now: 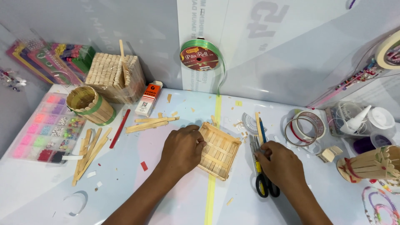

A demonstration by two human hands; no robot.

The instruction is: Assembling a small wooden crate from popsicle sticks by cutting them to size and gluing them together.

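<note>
Both hands are held palm-down on bare forearms, the left hand with fingers curled, the right hand loosely closed.

Pale-wood stick tray, black-handled scissors, green ribbon spool with dark-red label, pink-and-multicoloured bead box.

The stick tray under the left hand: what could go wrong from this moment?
1. The left hand holds only one side of the stick tray, so it could slide or its slats could loosen.
2. The right hand rests on the scissors; a blade may nick a finger.
3. The loose sticks nearby could get knocked.
</note>
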